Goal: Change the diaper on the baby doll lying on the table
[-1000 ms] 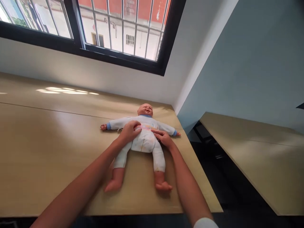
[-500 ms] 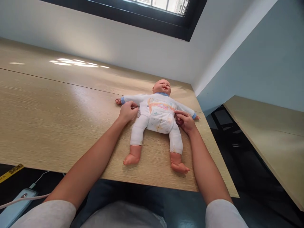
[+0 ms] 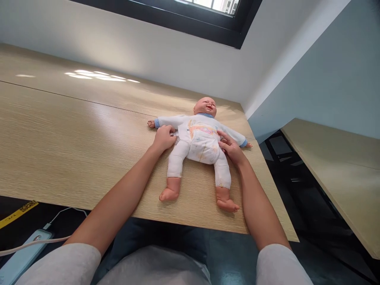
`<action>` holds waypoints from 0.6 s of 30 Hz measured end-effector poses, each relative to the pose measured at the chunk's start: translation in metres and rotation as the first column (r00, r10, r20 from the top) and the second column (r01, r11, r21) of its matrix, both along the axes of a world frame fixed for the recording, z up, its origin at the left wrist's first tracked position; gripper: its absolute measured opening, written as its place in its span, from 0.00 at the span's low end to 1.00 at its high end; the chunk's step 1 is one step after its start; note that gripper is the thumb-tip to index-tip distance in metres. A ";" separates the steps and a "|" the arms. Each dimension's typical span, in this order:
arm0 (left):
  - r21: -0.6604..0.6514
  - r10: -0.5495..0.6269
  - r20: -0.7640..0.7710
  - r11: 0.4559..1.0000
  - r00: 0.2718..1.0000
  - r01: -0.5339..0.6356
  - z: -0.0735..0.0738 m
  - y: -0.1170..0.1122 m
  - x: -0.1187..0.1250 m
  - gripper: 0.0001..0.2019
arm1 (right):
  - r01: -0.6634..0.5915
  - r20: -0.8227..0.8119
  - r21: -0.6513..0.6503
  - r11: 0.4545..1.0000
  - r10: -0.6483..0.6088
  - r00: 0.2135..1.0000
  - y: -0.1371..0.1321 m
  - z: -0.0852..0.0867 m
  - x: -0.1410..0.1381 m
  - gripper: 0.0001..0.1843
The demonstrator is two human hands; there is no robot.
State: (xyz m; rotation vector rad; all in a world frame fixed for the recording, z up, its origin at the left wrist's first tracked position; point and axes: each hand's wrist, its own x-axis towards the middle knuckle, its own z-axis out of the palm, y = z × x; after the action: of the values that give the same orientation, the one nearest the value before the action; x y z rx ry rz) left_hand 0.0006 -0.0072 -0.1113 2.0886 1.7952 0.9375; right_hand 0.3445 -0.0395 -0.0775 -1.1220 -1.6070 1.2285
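Both grips are at the waist of one doll (image 3: pixel 196 121). The left hand (image 3: pixel 165 137) has its fingers curled at the doll's side, beside the diaper (image 3: pixel 202 147); whether that grip is clamped on anything cannot be told. The right hand (image 3: pixel 232 149) has its thumb and fingers apart, the tips resting against the other side of the diaper.

One diaper wraps the doll's hips, with one printed band across its front. The doll lies on its back near the right edge of the tabletop (image 3: pixel 74 142), its one head towards the far right corner and its two bare feet pointing to the near edge. Its two arms are spread wide, ending in two blue cuffs; one blue collar rings the neck.

A single seam runs along the tabletop, and a cluster of sunlit spots lies near the far edge. Beyond that edge is one window frame (image 3: pixel 178 19). Past the right edge, across a gap, stands one second table (image 3: pixel 335 178). Below the near edge, at the left, are one light blue device (image 3: pixel 25 253) and one yellow strip (image 3: pixel 18 213).
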 end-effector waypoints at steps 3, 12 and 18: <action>-0.013 0.001 -0.014 1.000 1.000 -0.002 0.002 -0.001 0.000 0.14 | -0.033 0.044 0.015 0.999 0.033 0.998 0.000 0.001 0.000 0.34; -0.066 0.127 -0.070 0.989 0.989 -0.132 0.011 -0.007 0.004 0.17 | -0.016 0.163 0.024 1.000 0.012 0.987 -0.003 0.008 -0.005 0.33; -0.101 0.143 -0.064 0.984 0.988 -0.149 0.015 -0.010 -0.001 0.16 | 0.151 0.230 0.309 0.939 -0.228 0.946 -0.019 0.051 -0.036 0.26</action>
State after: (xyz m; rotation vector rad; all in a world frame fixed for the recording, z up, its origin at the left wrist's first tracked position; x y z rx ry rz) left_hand -0.0009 -0.0168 -0.0959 1.9600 2.0040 0.8055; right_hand 0.3087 -0.0580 -0.0267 -1.2546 -1.7576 0.7123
